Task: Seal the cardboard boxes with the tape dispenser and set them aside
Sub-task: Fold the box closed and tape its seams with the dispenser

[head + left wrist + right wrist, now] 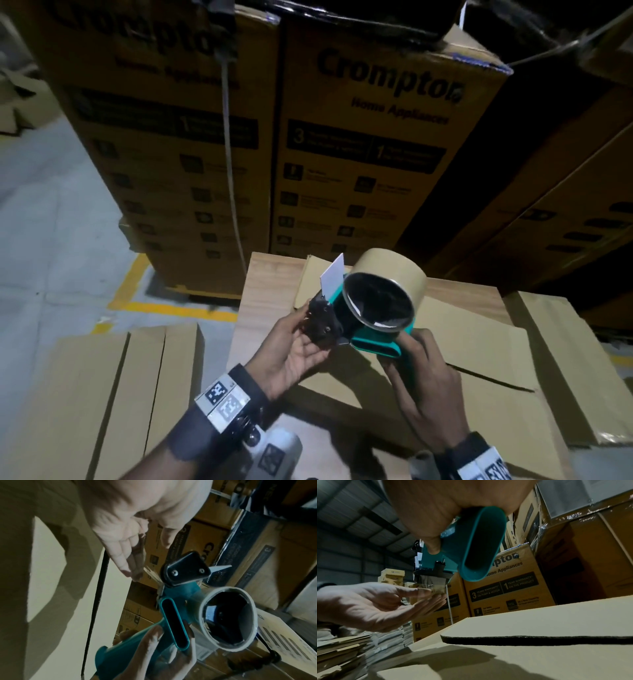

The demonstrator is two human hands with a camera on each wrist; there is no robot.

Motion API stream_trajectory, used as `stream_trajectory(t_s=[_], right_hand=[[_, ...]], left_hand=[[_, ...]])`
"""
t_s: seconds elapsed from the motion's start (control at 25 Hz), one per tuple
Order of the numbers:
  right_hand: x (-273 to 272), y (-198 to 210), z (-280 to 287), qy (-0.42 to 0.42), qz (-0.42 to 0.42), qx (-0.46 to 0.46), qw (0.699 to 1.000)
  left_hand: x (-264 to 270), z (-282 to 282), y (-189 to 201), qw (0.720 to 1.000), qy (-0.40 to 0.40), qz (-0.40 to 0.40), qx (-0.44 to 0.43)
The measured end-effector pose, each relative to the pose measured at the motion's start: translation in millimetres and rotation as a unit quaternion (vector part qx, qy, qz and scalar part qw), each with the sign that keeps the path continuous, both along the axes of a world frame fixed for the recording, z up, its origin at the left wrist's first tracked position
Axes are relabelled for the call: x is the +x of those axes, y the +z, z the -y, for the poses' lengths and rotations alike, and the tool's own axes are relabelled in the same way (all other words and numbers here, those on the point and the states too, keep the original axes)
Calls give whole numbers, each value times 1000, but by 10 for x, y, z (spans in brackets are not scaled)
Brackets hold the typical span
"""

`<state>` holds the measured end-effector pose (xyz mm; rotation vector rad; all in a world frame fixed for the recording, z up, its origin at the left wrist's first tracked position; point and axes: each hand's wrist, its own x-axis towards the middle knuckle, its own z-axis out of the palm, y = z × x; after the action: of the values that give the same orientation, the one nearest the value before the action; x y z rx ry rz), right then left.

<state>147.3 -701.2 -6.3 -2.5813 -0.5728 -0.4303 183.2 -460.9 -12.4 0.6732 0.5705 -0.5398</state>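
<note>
A teal tape dispenser (373,342) carrying a brown tape roll (394,270) is held up above a plain cardboard box (479,346) whose top flaps lie closed with a seam showing. My right hand (421,363) grips the handle; the right wrist view shows its fingers (435,539) curled round the teal grip (471,550). My left hand (298,339) is at the black cutter head (185,568). In the right wrist view its thumb and fingers (433,595) pinch the clear tape end (436,588) hanging from the head.
Tall printed appliance cartons (370,137) stand stacked right behind the box. Flat cardboard sheets (120,394) lie to the left and more flattened cartons (565,359) to the right. A yellow floor line (137,281) marks the grey concrete at left.
</note>
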Motion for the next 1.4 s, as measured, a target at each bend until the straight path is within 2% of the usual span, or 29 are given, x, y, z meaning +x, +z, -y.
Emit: stream_trajectory(t_s=[0.2,0.28,0.52,0.68,0.76,0.96,1.12,1.24,1.4], right_hand=[[111,-6,86,39,-36,19,998],[189,0,151,55,-42,48,996],[355,-25,213,119,-54,80,988],[431,-37,193,147,-48,66,986],[467,-23,173,158,-57,60,984],[576,62,99,171,-87,40,981],[634,165,518,144,-95,14,985],[717,177,720,125,-112,3,986],[850,146,668,141,-118,-21,983]], left_hand=[[74,106,-126,988,35,12,148],[83,59,-160,983,55,18,176],[30,-143,-176,993,58,-1,101],[69,-278,-161,995,57,-20,74],[109,-334,-166,994,56,-3,94],[271,-351,-267,969,71,58,229],[414,-770,-447,948,154,73,269],[495,-946,-536,945,150,95,275],[557,-922,-639,955,110,109,254]])
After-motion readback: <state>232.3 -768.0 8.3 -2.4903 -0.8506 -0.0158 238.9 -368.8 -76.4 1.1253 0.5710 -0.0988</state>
